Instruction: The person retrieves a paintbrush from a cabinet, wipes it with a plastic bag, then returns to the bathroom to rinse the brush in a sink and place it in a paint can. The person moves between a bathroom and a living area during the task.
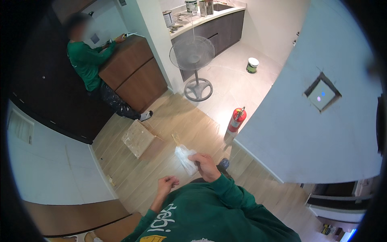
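Wooden flooring (173, 113) meets pale tiles (227, 80) at 1 o'clock; clock positions are read around the white crumpled wrap (184, 161), with 12 o'clock at the top of the view. The wrap is in the air above the planks, in the grasp of the right hand (207, 166) at 3 o'clock; the thumb and fingers of this hand pinch its right side. A yellowish strip (175, 138) shows just beyond the wrap at 11 o'clock; whether the two are joined cannot be told. At 7 o'clock, the left hand (166, 184) is near the wrap but apart from it, fingers curled inward and close together; whether their tips touch the thumb cannot be told. Surroundings: at 10 o'clock, a stained box (138, 138) on the planks; between 10 and 11 o'clock, a second person (85, 60) in a green top, beside a brown cabinet (137, 80); at 12 o'clock, a standing fan (192, 52) in front of a kitchen counter (226, 25); at 1 o'clock, a small bucket (252, 66) on the tiles; at 2 o'clock, a red fire extinguisher (237, 119) near the corner of a white wall (282, 133)
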Demonstrator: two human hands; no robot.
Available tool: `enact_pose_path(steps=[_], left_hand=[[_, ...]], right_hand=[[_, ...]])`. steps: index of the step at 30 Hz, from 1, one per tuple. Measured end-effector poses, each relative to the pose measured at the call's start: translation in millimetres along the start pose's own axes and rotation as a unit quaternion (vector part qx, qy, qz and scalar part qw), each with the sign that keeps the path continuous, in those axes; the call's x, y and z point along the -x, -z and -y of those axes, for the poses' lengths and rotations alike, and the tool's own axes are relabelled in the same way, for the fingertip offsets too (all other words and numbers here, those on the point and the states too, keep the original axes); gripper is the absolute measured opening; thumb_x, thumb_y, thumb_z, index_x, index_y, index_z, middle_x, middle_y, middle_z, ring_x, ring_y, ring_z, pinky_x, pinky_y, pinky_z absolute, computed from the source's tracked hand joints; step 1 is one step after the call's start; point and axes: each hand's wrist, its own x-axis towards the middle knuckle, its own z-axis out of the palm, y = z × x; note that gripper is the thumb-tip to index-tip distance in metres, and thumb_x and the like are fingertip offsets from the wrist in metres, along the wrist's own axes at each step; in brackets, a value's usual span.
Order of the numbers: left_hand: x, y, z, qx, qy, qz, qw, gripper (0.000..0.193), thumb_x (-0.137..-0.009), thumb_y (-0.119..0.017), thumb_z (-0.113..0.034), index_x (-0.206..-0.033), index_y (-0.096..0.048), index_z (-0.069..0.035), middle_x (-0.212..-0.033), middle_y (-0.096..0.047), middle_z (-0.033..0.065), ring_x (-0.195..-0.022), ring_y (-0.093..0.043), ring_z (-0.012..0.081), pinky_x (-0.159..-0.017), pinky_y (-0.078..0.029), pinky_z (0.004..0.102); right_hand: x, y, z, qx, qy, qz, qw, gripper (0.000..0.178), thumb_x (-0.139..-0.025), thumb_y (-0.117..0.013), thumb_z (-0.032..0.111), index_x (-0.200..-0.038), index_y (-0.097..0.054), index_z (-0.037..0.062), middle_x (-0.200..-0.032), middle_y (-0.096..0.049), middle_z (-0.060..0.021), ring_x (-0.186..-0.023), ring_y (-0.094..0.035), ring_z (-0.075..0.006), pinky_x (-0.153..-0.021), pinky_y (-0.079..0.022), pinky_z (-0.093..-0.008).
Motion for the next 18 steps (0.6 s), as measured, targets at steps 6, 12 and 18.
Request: enact_pose_path(steps=[6,12,18], left_hand=[[-20.6,-63.3,-119.3,0.188,-0.041,-0.027,0.981,0.023,-0.092,-0.061,-0.019,-0.102,-0.065,0.002,-0.091,-0.071,0.0145,-0.080,-0.070,0.0217,-0.068,-0.053,0.0294],[-29.9,-110.7,-188.4,0.232,-0.072,-0.039,0.969,0.025,-0.093,-0.060,-0.019,-0.103,-0.064,0.004,-0.090,-0.071,0.0158,-0.080,-0.070,0.0233,-0.070,-0.054,0.0307],[-61.0,-139.4,-217.7,0.190,-0.056,-0.011,0.980,0.027,-0.095,-0.057,-0.019,-0.107,-0.062,0.004,-0.094,-0.070,0.0158,-0.083,-0.069,0.0238,-0.073,-0.054,0.0318]], right_hand=[[-54.2,30.3,96.1,0.043,0.031,0.069,0.996,0.009,-0.086,-0.063,0.009,-0.082,-0.067,0.0012,-0.081,-0.063,-0.0008,-0.071,-0.057,-0.0095,-0.064,-0.044,-0.0251],[-79.6,54.3,139.5,0.057,0.005,0.068,0.996,0.011,-0.085,-0.063,0.009,-0.076,-0.065,0.0030,-0.073,-0.059,0.0013,-0.067,-0.054,-0.0076,-0.061,-0.040,-0.0237],[-85.3,73.6,169.4,0.030,-0.011,0.012,0.999,0.013,-0.084,-0.063,0.008,-0.071,-0.063,0.0064,-0.070,-0.057,0.0016,-0.064,-0.052,-0.0066,-0.059,-0.039,-0.0233]])
